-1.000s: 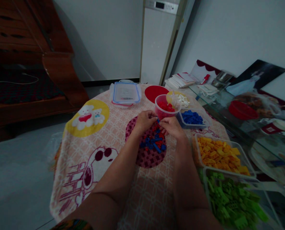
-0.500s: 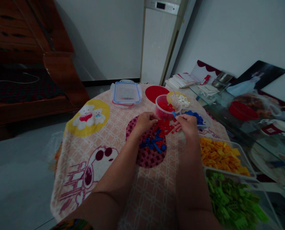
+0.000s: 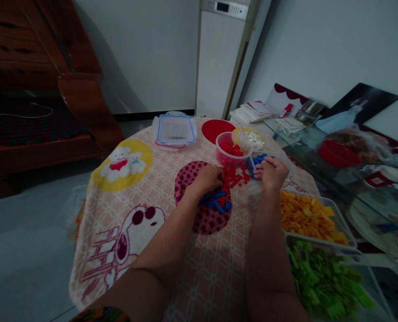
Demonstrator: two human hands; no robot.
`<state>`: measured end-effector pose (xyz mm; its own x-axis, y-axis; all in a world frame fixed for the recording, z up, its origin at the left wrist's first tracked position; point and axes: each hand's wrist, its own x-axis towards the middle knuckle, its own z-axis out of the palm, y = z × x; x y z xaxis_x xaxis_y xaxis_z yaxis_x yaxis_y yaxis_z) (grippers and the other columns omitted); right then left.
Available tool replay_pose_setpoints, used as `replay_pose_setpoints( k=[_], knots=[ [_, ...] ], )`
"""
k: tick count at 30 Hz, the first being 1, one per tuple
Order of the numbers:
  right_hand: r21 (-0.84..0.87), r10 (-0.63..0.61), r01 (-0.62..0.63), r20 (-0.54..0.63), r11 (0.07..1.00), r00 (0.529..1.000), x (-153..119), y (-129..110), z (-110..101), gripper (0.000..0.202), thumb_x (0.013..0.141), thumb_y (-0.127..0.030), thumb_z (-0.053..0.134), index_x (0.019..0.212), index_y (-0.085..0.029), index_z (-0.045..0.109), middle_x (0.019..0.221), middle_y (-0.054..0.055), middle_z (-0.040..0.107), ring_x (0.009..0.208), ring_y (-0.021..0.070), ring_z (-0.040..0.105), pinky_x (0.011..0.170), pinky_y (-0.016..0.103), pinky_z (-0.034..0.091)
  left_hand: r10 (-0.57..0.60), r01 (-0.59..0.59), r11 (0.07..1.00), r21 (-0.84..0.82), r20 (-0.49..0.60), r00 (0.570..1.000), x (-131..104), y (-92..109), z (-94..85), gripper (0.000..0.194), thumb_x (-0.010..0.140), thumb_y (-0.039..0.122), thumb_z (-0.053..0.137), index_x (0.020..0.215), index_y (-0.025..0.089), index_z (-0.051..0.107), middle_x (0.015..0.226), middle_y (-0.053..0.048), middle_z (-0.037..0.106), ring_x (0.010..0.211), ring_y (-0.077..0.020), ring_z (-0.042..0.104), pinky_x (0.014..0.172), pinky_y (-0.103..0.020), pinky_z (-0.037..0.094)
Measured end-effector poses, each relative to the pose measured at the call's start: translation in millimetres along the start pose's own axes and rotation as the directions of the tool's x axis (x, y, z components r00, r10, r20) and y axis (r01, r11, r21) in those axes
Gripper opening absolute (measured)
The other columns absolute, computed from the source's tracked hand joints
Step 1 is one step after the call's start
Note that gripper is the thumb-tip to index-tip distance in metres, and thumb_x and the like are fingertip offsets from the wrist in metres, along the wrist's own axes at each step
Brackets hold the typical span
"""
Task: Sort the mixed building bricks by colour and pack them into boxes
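Note:
My left hand [image 3: 209,179] reaches down over the pile, its fingers curled together at the edge of the red and blue pieces; whatever they grip is hidden. Under it lie small blue plastic pieces [image 3: 220,195], some rod-shaped. Loose red plastic pieces [image 3: 232,177] spread beyond the fingertips. My right hand [image 3: 271,172] is above the clear box of blue pieces [image 3: 259,158], fingers apart, with no piece visible in them. Part of that box is covered by the hand. Close by stands a round clear tub [image 3: 220,156] with red pieces inside.
On the right are a tray of yellow pieces [image 3: 309,217] and a tray of green pieces [image 3: 326,277]. White pieces [image 3: 255,140] lie behind the tub. Lidded clear boxes [image 3: 175,129] sit at the table's far edge. A glass shelf [image 3: 295,147] borders the right side.
My right hand has moved right, from beside the red tub to over the blue box; the blue piece it held no longer shows. My left hand has shifted right and down over the pile.

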<state>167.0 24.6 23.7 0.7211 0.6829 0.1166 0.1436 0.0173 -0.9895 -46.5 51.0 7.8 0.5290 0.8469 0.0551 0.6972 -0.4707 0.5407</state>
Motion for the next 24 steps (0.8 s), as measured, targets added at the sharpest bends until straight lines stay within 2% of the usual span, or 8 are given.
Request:
replay_pose_setpoints(
  k=[8,13,19,24],
  knots=[
    [0.008,-0.031,0.030,0.099,1.000,0.995,-4,0,7,0.023,0.074,-0.024,0.062,0.092,-0.012,0.071,0.053,-0.003,0.065,0.035,0.0135,0.059,0.033,0.019,0.044,-0.047,0.040,0.996,0.082,0.090,0.995,-2,4,-4.6,0.017,0.079,0.013,0.071,0.091,0.018,0.082,0.086,-0.005,0.078,0.081,-0.0183,0.070,0.080,-0.026,0.051],
    [0.002,-0.034,0.034,0.150,0.999,0.988,-7,-2,10,0.014,0.075,-0.024,0.063,0.084,-0.014,0.068,0.052,-0.003,0.065,0.035,0.0133,0.059,0.033,0.019,0.046,-0.029,0.021,0.995,0.096,0.083,0.996,-1,5,-4.2,0.019,0.079,0.013,0.070,0.094,0.017,0.081,0.088,-0.007,0.078,0.083,-0.0204,0.071,0.079,-0.029,0.051],
    [-0.051,-0.001,0.017,0.291,0.999,0.957,-14,-2,16,0.014,0.076,-0.027,0.064,0.082,-0.015,0.068,0.054,-0.002,0.066,0.036,0.0122,0.059,0.034,0.018,0.044,0.001,-0.001,1.000,-0.027,-0.008,1.000,-1,5,-3.1,0.019,0.080,0.010,0.064,0.091,0.015,0.079,0.085,-0.006,0.077,0.077,-0.0177,0.068,0.076,-0.027,0.050],
    [-0.151,0.039,0.032,0.448,0.988,0.893,-27,-9,24,0.011,0.078,-0.024,0.062,0.078,-0.015,0.069,0.054,-0.001,0.066,0.039,0.0120,0.060,0.033,0.017,0.042,-0.016,-0.002,0.990,-0.143,-0.126,0.992,1,1,-2.4,0.019,0.079,0.011,0.064,0.090,0.014,0.079,0.082,-0.005,0.077,0.075,-0.0177,0.067,0.078,-0.028,0.051]
  ],
)
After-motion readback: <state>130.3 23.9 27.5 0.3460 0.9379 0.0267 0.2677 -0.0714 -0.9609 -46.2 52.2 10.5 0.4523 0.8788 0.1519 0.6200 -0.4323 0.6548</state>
